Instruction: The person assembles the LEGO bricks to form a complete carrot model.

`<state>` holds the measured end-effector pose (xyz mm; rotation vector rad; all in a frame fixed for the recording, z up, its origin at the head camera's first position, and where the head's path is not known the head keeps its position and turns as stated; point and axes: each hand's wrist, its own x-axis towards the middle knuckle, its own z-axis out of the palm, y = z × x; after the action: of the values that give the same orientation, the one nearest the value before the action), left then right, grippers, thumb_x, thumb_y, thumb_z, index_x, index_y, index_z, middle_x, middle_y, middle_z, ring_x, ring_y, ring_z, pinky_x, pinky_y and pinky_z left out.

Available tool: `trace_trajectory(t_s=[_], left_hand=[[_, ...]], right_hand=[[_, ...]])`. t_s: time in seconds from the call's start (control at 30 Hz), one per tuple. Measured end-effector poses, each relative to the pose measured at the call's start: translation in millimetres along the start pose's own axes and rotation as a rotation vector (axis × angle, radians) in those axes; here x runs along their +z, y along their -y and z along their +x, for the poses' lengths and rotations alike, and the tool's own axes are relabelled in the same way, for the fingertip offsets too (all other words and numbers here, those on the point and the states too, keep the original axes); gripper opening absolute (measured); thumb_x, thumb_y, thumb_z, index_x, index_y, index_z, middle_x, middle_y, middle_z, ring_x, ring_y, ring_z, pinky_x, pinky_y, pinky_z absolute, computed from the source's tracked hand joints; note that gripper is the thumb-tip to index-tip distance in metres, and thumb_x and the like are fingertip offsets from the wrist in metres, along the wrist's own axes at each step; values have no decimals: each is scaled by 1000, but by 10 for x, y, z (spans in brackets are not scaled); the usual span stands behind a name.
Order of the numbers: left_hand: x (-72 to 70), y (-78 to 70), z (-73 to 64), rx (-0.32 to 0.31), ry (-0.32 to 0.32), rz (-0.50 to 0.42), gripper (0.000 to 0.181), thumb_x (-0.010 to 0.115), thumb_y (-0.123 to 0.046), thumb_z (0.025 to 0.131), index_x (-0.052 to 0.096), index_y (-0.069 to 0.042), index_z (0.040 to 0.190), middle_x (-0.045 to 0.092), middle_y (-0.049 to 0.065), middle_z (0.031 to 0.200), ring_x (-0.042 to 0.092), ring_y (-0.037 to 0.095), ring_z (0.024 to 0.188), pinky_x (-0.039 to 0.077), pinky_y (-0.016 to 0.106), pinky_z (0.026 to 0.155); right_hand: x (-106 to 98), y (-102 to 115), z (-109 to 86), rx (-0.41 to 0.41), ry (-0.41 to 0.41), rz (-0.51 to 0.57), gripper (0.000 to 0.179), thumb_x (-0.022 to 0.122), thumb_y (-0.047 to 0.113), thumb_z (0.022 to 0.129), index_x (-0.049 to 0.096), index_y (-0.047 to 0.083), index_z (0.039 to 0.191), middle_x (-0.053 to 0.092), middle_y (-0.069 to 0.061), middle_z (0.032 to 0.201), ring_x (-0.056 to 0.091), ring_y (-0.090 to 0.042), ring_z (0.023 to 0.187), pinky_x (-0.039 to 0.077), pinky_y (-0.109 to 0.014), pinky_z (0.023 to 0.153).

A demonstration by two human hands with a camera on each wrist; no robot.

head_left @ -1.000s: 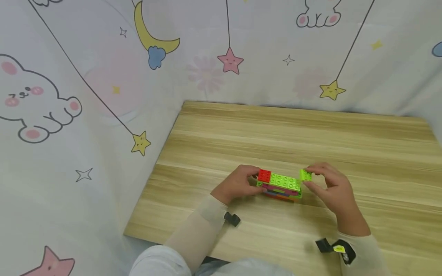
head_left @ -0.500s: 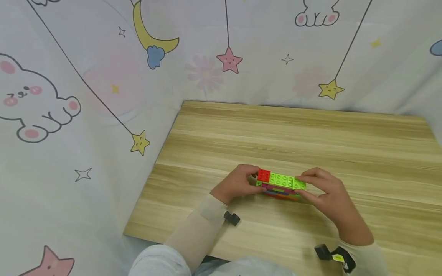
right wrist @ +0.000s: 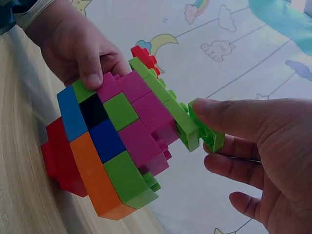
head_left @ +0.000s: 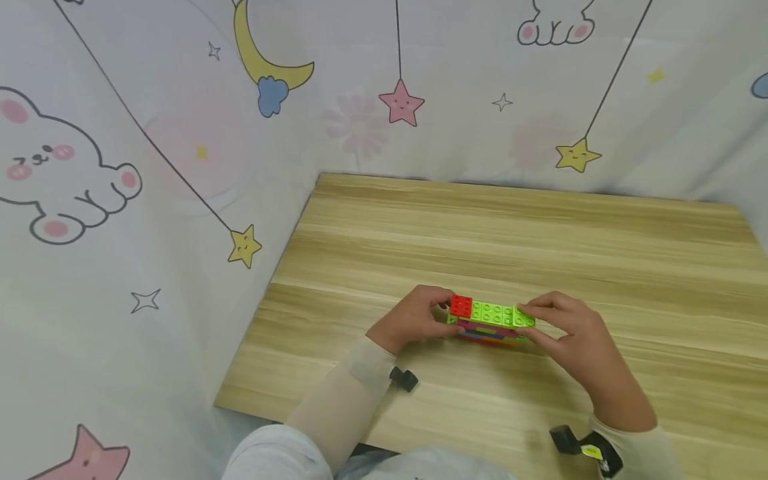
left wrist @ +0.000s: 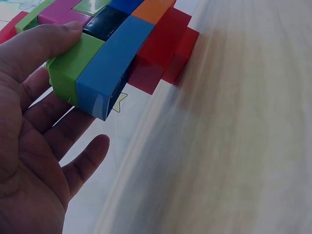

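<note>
A built block of toy bricks (head_left: 489, 332) stands on the table, with a red brick (head_left: 461, 305) and a lime-green row on top. My left hand (head_left: 414, 320) grips its left end, thumb on the near side. In the right wrist view, its side shows pink, green, blue, black and orange bricks (right wrist: 107, 139) over red ones at the base. My right hand (head_left: 579, 337) pinches a small lime-green brick (right wrist: 213, 139) between thumb and fingers at the right end of the top row. That brick looks tilted there; whether it is seated is unclear.
The wood-grain table (head_left: 384, 247) spreads around the bricks. A white cartoon-printed curtain (head_left: 360, 80) hangs behind and at the left. A black wrist camera (head_left: 404, 380) is at the left sleeve, another black device (head_left: 585, 448) at the right.
My right hand has brought the small lime-green brick leftward, from beside the block to the end of its top row. The left hand has kept its grip in place.
</note>
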<state>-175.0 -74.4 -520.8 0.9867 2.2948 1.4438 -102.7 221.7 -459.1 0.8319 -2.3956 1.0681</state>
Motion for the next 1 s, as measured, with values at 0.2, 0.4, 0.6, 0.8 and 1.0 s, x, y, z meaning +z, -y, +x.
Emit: trace_trajectory(t_s=[0.2,0.4,0.6,0.8,1.0], left_hand=[[7,-24,5,-16,9,-2,31,88,-23,85,75,-19,112,74,-14,107,63,5,98,56,23,85],[23,-13,11,-1,11,-12,31,88,-23,85,75,-19,112,74,-14,106,64,4,97,55,23,85],[17,-28,6,-6,12,2,30,89,-24,84,76,-20,112,74,-15,106,64,3,97,55,23,86],[13,-43,2,-10,10,9,31,89,-24,84,76,-20,111,74,-15,106,64,3,97,55,23,87],[27,-37,-8,-11,1,-3,31,89,-23,85,76,-20,112,74,-15,107,64,3,97,55,24,86]], right_hand=[[-34,79,23,32,17,-96,48,95,-1,62,81,6,108,73,1,101,69,-19,89,45,-9,81],[-69,130,47,13,16,-138,46,94,-1,62,81,3,106,73,-1,98,69,-21,81,46,-16,67],[-77,107,19,98,37,-86,44,95,-1,64,82,9,105,74,5,99,69,-13,88,46,-7,80],[-56,89,-14,46,36,-104,32,92,17,78,82,6,107,73,3,101,69,-17,88,46,-9,80],[-4,21,-61,-51,-6,-132,56,63,55,97,79,4,112,74,-3,106,69,-25,90,46,-24,87]])
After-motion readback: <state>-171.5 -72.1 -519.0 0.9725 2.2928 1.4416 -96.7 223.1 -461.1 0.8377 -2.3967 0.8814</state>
